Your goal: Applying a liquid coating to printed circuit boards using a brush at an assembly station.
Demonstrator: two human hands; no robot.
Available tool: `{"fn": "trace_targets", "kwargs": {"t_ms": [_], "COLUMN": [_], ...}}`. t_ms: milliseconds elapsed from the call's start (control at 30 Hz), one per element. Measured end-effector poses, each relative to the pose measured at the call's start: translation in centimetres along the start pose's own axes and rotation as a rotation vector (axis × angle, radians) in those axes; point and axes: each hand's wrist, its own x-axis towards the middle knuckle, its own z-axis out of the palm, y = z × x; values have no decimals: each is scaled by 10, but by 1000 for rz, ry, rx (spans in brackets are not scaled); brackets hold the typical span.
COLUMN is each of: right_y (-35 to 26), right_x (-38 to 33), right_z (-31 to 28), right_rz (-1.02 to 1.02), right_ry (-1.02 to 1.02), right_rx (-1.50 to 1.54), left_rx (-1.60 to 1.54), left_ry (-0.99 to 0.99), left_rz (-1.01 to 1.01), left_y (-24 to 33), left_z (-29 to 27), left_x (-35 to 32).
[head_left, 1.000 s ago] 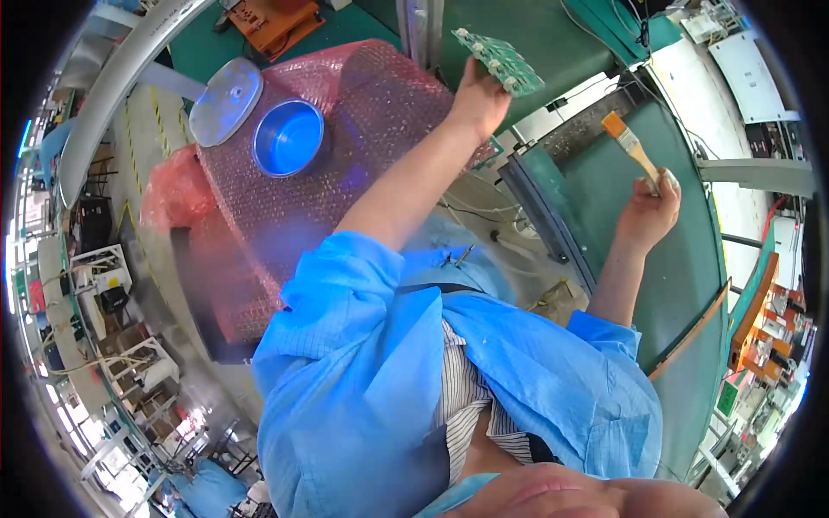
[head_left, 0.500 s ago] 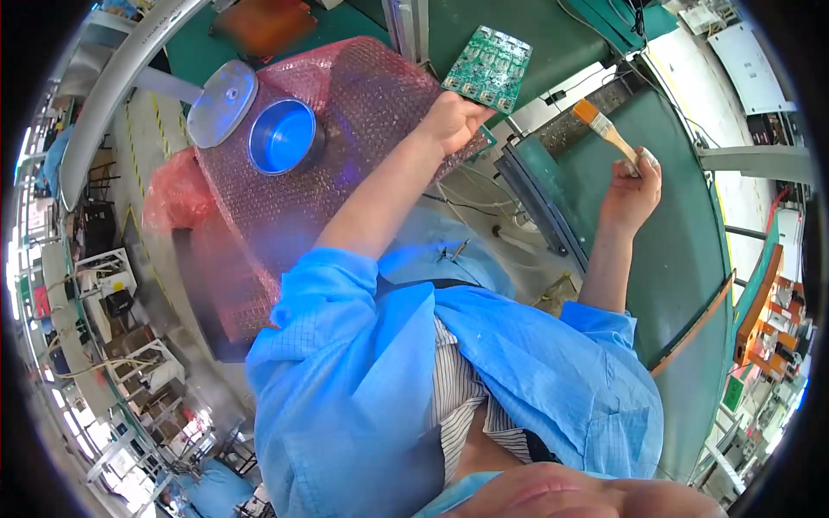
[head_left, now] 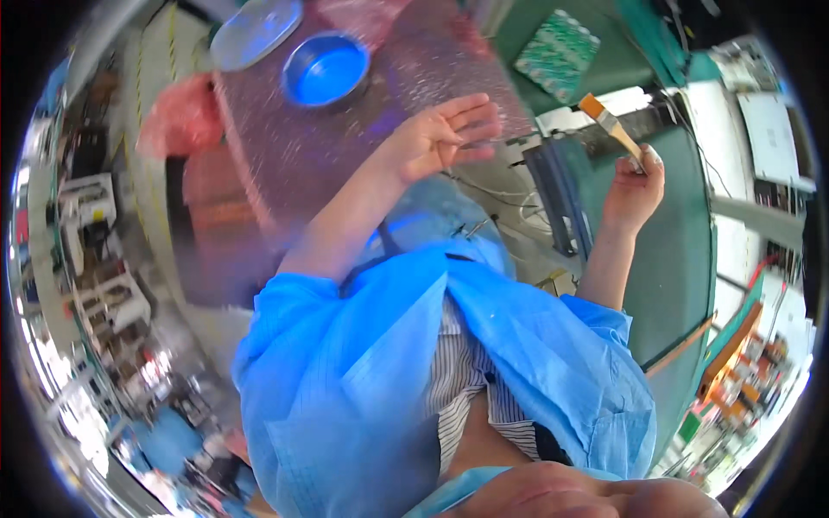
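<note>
Ahead of both hands and between them sideways, one green circuit board, blurred, lies on a green surface, apart from the fingers. The left hand is open and empty, its fingers spread toward the right above one sheet of pinkish bubble wrap. The right hand grips one brush by its pale wooden handle, the orange-brown bristles pointing up and left, near the board. Ahead and to the left of the left hand, one round metal bowl with a blue-looking inside stands on the wrap; one oval lid lies just beyond it. Farther left of that hand is one red plastic bundle.
</note>
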Motion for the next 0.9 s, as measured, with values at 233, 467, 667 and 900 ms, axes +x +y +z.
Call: {"fn": "trace_targets", "kwargs": {"t_ms": [233, 467, 667, 900], "right_y": [64, 93, 97, 95], "right_x": [-23, -52, -48, -41], "right_z": [68, 148, 196, 221], "right_rz": [250, 242, 278, -25], "right_ry": [-265, -415, -466, -423], "right_rx": [-41, -61, -129, -522], "left_rx": [181, -23, 982, 1621], "left_ry": [315, 1162, 1477, 1379], "left_rz": [426, 932, 748, 449], "left_y": [38, 63, 130, 217], "left_z": [-83, -188, -295, -339], "left_x": [-195, -343, -329, -214]}}
